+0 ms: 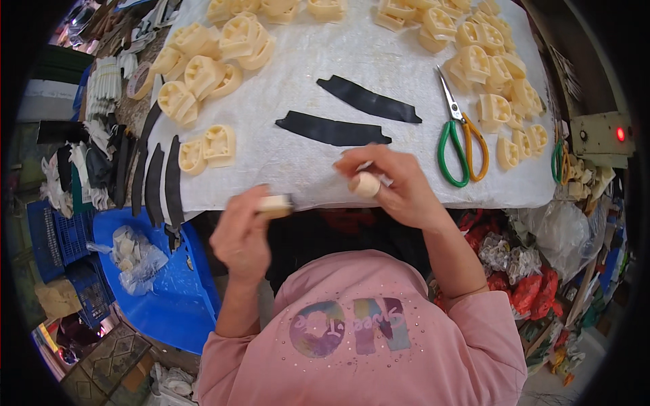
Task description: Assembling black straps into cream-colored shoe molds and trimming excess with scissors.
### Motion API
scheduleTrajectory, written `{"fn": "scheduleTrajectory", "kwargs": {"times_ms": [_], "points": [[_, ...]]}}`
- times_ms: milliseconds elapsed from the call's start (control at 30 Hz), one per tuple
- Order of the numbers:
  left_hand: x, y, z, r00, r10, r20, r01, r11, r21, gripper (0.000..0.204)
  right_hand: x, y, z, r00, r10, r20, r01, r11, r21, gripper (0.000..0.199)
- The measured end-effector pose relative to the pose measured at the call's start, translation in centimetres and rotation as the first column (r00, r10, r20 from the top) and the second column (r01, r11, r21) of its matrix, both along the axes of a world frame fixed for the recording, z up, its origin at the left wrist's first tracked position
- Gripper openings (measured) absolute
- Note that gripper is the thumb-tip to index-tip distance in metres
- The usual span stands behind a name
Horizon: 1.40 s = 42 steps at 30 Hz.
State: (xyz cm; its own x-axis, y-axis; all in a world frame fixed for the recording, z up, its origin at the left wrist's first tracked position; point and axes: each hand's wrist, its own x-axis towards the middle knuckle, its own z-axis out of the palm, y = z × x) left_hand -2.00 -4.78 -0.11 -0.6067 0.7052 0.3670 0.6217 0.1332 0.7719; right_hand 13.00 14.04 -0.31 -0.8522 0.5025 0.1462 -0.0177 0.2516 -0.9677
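Note:
In front of the table's near edge, my left hand [240, 233] is closed round a cream block with a dark end [274, 205], blurred by motion. My right hand [396, 183] is raised over the near edge with its fingers curled. At its thumb is a rounded cream piece [365, 185]; whether it is held or covers the fingertip, I cannot tell. Just beyond my right hand lies a black strip with notched ends [332, 128], and farther off a second black strip [369, 99]. Two cream hollow plastic heels [218, 145] stand together to the left.
Scissors [460, 135] with green and orange handles lie on the white-covered table [271, 166]. Heaps of cream heels [247, 40] line its far left and right. Several black strips [174, 179] hang over its left edge, above a blue bin [162, 298]. Red bags [535, 291] lie below right.

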Motion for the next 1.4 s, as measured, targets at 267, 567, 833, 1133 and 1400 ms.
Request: {"fn": "scheduleTrajectory", "kwargs": {"times_ms": [267,567,833,1133,1400], "points": [[-8.8,-17.3,-7.2,0.583,0.746,-0.322,-0.784,0.620,0.017,0.021,-2.6,2.0,-0.3,0.995,-0.083,0.058,0.030,0.785,0.618,0.022],[-10.0,-25.2,-13.8,0.616,0.784,-0.074,-0.711,0.513,-0.480,0.021,-4.5,1.8,-0.6,0.926,-0.211,0.313,-0.121,0.619,0.776,0.021],[-6.0,-9.5,-2.6,0.733,0.599,-0.324,-0.588,0.796,0.141,0.018,-5.1,2.9,0.0,0.907,-0.145,0.395,-0.122,0.807,0.578,0.013],[1.9,1.6,-1.5,0.135,-0.477,0.868,0.234,0.867,0.440,0.047,-2.1,0.8,4.3,0.978,0.117,-0.172,0.007,0.809,0.587,0.028],[1.3,2.2,0.5,0.258,-0.313,0.914,0.119,0.949,0.292,0.050,-4.0,-1.7,3.9,0.964,0.265,-0.019,-0.193,0.746,0.637,0.028]]}}
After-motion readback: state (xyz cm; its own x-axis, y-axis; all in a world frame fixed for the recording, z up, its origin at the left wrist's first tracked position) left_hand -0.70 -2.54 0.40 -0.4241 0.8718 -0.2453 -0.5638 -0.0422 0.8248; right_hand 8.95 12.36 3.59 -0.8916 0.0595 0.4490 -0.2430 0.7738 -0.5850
